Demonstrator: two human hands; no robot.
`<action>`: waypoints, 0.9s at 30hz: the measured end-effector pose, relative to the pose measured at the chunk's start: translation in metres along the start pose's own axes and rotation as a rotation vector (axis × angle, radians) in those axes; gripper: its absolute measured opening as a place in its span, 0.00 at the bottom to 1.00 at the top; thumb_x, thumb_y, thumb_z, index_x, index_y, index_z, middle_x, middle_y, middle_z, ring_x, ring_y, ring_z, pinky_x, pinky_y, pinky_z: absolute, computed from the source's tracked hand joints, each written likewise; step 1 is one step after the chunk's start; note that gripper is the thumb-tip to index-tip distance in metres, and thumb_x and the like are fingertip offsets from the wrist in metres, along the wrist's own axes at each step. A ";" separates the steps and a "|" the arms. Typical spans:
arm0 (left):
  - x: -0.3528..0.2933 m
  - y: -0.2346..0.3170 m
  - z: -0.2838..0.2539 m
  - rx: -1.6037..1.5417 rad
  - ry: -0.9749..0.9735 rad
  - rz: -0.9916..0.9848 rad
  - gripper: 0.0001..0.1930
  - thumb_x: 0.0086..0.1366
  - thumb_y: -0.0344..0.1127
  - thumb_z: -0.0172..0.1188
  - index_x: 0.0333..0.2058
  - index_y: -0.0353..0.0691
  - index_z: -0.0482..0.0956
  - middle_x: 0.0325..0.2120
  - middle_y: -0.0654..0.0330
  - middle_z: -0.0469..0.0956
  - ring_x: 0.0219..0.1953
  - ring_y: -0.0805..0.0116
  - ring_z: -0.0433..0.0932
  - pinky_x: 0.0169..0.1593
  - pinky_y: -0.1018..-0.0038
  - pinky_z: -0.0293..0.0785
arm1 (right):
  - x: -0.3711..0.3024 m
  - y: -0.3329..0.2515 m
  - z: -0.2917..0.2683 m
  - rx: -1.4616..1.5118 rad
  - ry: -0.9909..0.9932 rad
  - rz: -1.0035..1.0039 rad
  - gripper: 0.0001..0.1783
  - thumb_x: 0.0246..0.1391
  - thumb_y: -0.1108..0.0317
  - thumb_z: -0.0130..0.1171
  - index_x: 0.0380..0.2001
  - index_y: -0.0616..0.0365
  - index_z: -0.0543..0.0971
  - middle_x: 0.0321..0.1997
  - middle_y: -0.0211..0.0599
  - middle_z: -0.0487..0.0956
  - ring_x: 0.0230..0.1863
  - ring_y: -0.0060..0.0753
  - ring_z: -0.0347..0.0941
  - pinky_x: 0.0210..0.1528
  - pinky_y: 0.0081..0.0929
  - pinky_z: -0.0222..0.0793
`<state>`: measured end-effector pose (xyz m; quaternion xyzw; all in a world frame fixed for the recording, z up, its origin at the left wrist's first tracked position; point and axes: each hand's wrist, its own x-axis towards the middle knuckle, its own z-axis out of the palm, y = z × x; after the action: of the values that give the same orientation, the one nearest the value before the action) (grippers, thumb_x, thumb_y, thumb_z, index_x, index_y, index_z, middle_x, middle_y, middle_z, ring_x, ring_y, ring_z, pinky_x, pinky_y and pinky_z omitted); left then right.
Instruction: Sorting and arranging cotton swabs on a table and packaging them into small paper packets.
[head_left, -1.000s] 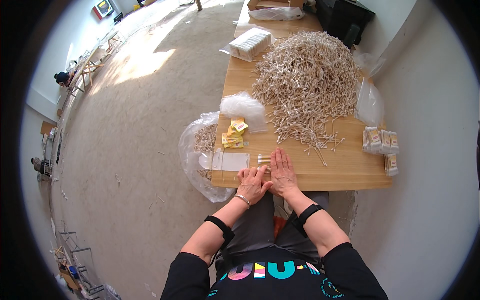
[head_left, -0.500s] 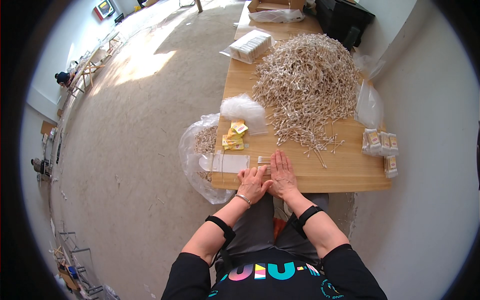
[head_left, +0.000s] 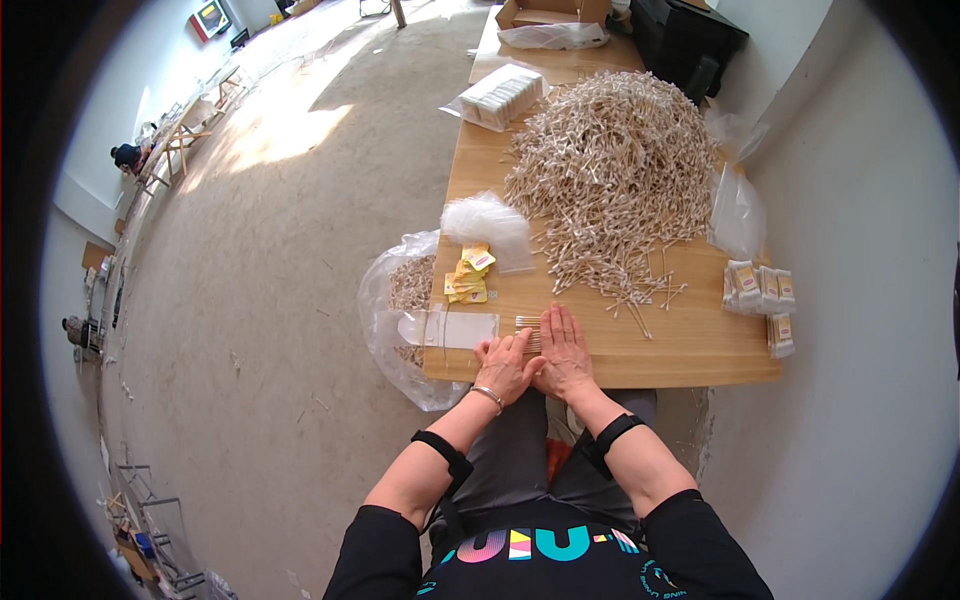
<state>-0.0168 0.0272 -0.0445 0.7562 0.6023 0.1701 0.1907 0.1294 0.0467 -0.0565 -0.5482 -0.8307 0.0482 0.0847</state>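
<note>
A bare grey floor spreads away to the left of a wooden table, and a pale wall stands along its right side. At the table's near edge, left of the middle, a person's two hands meet over a small row of cotton swabs, whose white tips show just beyond the fingers. The right hand lies flat, its fingers straight and close together, pointing toward the far edge, its side along the row; it grips nothing that can be seen. The left hand is partly curled, its fingers bent down on the near part of the row and its thumb reaching to the right hand; whether it pinches any swabs cannot be told.

Left of the hands, a white flat piece lies near the table's near left corner. Beyond it, along the left edge, are yellow cards and a stack of clear bags. A large heap of swabs covers much of the table's middle and far part. Small filled packs sit by the right edge, toward the near right corner.
</note>
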 end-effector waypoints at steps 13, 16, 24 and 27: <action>0.002 0.001 -0.001 -0.016 0.001 -0.008 0.32 0.61 0.55 0.50 0.59 0.43 0.62 0.40 0.54 0.75 0.44 0.59 0.71 0.52 0.59 0.50 | 0.000 0.000 0.000 0.022 0.010 0.005 0.48 0.43 0.50 0.50 0.63 0.70 0.51 0.69 0.53 0.46 0.72 0.47 0.35 0.71 0.40 0.29; 0.003 0.003 0.001 -0.001 0.035 -0.009 0.29 0.62 0.50 0.50 0.58 0.43 0.61 0.39 0.55 0.76 0.44 0.60 0.71 0.51 0.58 0.51 | -0.001 0.001 0.003 0.013 0.029 0.006 0.48 0.43 0.50 0.51 0.63 0.70 0.51 0.69 0.53 0.46 0.72 0.47 0.36 0.71 0.40 0.29; 0.011 -0.003 0.002 -0.012 -0.030 -0.032 0.28 0.60 0.40 0.53 0.59 0.47 0.59 0.35 0.54 0.77 0.42 0.60 0.73 0.48 0.59 0.51 | 0.000 -0.001 -0.003 0.065 0.025 -0.008 0.51 0.43 0.46 0.54 0.62 0.70 0.50 0.69 0.56 0.46 0.72 0.48 0.37 0.71 0.40 0.30; 0.015 0.000 -0.004 -0.010 -0.089 -0.065 0.30 0.60 0.40 0.55 0.60 0.47 0.58 0.33 0.53 0.78 0.39 0.58 0.74 0.47 0.58 0.51 | -0.001 0.000 -0.001 0.049 0.029 -0.006 0.50 0.44 0.46 0.53 0.62 0.70 0.50 0.69 0.56 0.46 0.71 0.48 0.37 0.71 0.41 0.31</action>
<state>-0.0155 0.0416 -0.0403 0.7423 0.6164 0.1330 0.2266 0.1299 0.0463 -0.0553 -0.5439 -0.8297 0.0606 0.1102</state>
